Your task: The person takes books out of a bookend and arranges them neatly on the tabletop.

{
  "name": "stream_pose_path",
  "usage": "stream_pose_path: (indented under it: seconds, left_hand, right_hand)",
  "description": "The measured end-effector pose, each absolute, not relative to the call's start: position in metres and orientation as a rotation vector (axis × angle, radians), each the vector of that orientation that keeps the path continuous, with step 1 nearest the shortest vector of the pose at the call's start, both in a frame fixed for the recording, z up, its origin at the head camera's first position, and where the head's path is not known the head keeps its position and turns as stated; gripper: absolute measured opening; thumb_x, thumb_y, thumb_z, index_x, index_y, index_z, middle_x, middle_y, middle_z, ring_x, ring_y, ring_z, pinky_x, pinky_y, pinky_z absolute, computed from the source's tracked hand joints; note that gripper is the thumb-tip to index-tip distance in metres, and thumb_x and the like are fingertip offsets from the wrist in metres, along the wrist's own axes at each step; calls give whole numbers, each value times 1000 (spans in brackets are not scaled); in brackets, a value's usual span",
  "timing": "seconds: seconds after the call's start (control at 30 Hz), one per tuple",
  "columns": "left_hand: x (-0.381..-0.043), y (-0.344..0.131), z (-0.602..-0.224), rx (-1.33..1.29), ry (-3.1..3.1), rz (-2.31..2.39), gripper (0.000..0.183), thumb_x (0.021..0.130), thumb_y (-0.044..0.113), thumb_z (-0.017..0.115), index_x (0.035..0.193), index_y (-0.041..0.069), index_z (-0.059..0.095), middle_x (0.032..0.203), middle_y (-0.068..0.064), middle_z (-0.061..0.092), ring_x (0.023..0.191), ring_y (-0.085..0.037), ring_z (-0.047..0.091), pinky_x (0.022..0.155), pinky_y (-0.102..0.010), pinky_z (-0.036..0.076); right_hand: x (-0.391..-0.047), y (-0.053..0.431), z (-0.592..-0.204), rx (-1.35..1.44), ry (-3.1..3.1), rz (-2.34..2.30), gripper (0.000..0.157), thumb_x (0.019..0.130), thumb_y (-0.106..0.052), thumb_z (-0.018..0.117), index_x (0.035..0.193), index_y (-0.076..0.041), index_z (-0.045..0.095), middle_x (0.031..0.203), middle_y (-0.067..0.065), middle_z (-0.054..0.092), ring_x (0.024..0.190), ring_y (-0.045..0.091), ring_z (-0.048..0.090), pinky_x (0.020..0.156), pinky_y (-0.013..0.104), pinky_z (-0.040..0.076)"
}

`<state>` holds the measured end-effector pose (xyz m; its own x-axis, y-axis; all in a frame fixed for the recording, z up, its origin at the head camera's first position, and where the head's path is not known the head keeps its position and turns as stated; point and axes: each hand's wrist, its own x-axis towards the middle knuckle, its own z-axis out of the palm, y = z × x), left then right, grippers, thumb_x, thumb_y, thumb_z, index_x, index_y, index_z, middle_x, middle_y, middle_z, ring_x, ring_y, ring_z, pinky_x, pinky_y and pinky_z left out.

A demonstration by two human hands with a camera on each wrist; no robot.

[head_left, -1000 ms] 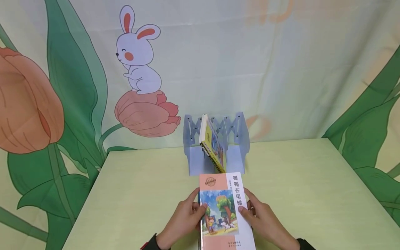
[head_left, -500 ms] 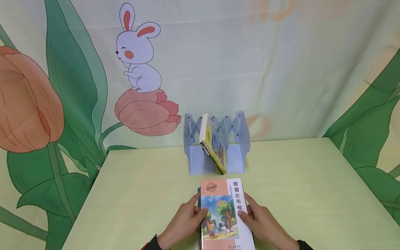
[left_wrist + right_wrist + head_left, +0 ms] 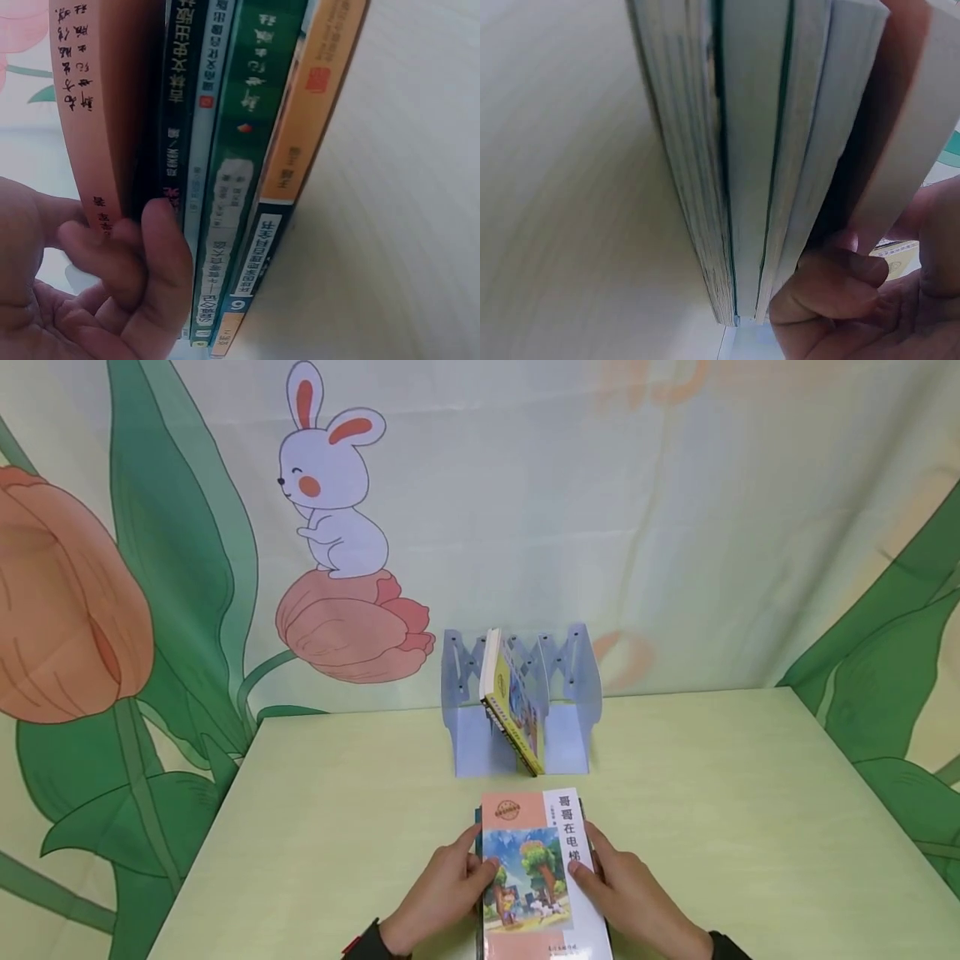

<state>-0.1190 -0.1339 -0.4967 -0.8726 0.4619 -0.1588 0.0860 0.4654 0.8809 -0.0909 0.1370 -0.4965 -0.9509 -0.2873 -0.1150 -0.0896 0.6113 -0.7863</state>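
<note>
A pink-and-white paperback book (image 3: 528, 881) with a picture of trees on its cover lies face up near the front of the table. My left hand (image 3: 444, 887) grips its left edge, thumb on the cover and fingers curled beneath. On the opposite edge my right hand (image 3: 636, 893) pinches it the same way. Under it is a stack of several books, whose spines (image 3: 251, 127) show in the left wrist view and page edges (image 3: 757, 150) in the right wrist view. A dark gap separates the pink book from the stack, with fingertips tucked into it.
Behind the stack stands a pale blue bookend rack (image 3: 567, 739). Yellow-spined books (image 3: 513, 710) lean to the left in it. The pale green table (image 3: 337, 802) meets a printed curtain (image 3: 712, 527) at the back.
The pink book has come a little toward the person, baring more table before the rack. Both hands have kept their hold on it. In the last half second it has hardly moved.
</note>
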Motion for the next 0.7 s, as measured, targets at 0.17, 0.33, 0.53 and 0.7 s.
stream_pose_path:
  seconds: [0.17, 0.33, 0.53, 0.7]
  left_hand:
    - [-119, -134, -498, 452, 2331, 1370, 67, 103, 33, 50, 153, -4, 25, 60, 3, 58, 43, -10, 44, 56, -24, 41]
    - [-119, -134, -500, 450, 2318, 1380, 67, 103, 32, 50, 153, -3, 24, 59, 3, 56, 41, -9, 39, 50, -24, 36]
    - [-120, -134, -500, 452, 2324, 1363, 66, 102, 31, 51, 153, -4, 25, 57, 4, 52, 41, -9, 35, 48, -25, 33]
    - [-120, -134, -501, 430, 2315, 1348, 67, 102, 31, 52, 153, -3, 24, 55, 5, 49, 41, -9, 35, 47, -25, 31]
  right_hand:
    - [-91, 136, -495, -304, 2645, -1207, 67, 102, -39, 51, 155, -7, 25, 87, -6, 67, 69, 0, 60, 61, 22, 45]
    - [-93, 135, -495, -295, 2642, -1188, 70, 100, -40, 54, 153, -4, 27, 90, -4, 68, 71, 1, 59, 62, 21, 44]
    - [-94, 135, -495, -282, 2644, -1166, 71, 99, -39, 56, 153, -2, 28, 90, -5, 67, 72, 2, 58, 62, 21, 43]
    - [-94, 137, -496, -288, 2641, -1164, 70, 99, -37, 56, 153, -3, 29, 79, -7, 61, 65, 2, 55, 59, 21, 40]
